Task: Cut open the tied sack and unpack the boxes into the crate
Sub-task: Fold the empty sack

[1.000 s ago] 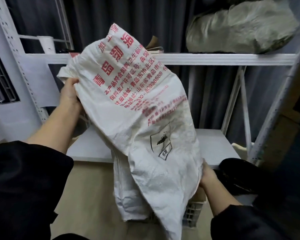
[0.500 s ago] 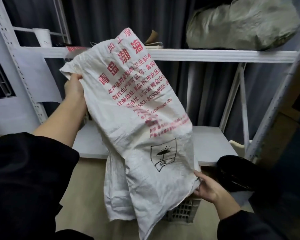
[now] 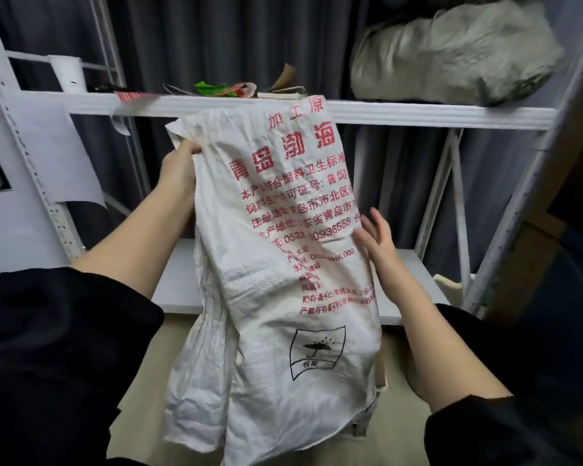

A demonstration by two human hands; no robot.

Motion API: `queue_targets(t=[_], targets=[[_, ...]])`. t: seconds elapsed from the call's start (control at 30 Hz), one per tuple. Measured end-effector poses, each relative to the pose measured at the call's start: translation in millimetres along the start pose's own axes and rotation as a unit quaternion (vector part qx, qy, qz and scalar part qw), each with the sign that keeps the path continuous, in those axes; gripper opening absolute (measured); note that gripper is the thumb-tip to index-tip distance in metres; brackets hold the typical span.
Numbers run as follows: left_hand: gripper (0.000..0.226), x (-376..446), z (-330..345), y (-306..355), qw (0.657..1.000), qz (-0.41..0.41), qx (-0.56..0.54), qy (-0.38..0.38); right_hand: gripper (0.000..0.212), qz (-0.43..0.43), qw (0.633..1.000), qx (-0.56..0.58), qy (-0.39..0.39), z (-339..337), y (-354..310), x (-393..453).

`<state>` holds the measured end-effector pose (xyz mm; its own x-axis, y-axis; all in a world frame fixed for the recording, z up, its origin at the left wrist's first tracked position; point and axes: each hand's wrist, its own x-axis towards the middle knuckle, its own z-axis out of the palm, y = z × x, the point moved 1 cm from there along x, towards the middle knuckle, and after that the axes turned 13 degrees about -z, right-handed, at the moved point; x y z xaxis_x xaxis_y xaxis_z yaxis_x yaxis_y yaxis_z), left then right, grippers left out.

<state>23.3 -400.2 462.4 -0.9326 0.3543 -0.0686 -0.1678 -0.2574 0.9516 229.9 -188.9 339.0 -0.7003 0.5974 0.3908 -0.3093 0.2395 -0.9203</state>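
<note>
A limp white woven sack [image 3: 276,297] with red print and a black umbrella mark hangs in front of me, its lower end down by the floor. My left hand [image 3: 179,169] grips its upper left corner and holds it up. At the sack's right edge, about halfway up, my right hand [image 3: 376,238] is spread with straight fingers, holding nothing. The sack hides most of the crate; only a sliver of cardboard [image 3: 381,378] shows behind its lower right side. No boxes are plainly visible.
A white metal rack stands ahead: its upper shelf [image 3: 418,112] carries a bulky grey-green sack [image 3: 451,52], papers and green scraps [image 3: 216,87]. The low shelf board [image 3: 411,274] lies behind the sack. A slanted rack post [image 3: 519,203] stands at right. Dark curtains hang behind.
My right hand let go of the sack's lower edge and rose to its right side, fingers spread. The sack now hangs more upright and lower in my left hand.
</note>
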Motion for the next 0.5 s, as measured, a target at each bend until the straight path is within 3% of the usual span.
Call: queue_targets(t=[0.1, 0.2, 0.33, 0.4, 0.5], targets=[[0.014, -2, 11, -1, 0.999, -0.013, 0.002, -0.049, 0.097, -0.095, 0.993, -0.035, -0.067, 19, -48, 25], [0.014, -6, 18, 2, 0.995, -0.003, 0.031, -0.093, 0.064, -0.153, 0.98, -0.056, -0.112, 32, -84, 44], [0.02, -8, 20, 8, 0.985, -0.018, 0.037, -0.168, 0.061, -0.094, 0.988, -0.011, -0.121, 21, -100, 56], [0.018, -7, 18, 8, 0.985, -0.027, 0.051, -0.161, 0.039, -0.049, 0.984, -0.053, -0.161, 17, -97, 55], [0.018, -6, 14, 7, 0.987, -0.011, 0.059, -0.15, 0.032, -0.025, 0.997, -0.008, -0.076, 15, -84, 55]])
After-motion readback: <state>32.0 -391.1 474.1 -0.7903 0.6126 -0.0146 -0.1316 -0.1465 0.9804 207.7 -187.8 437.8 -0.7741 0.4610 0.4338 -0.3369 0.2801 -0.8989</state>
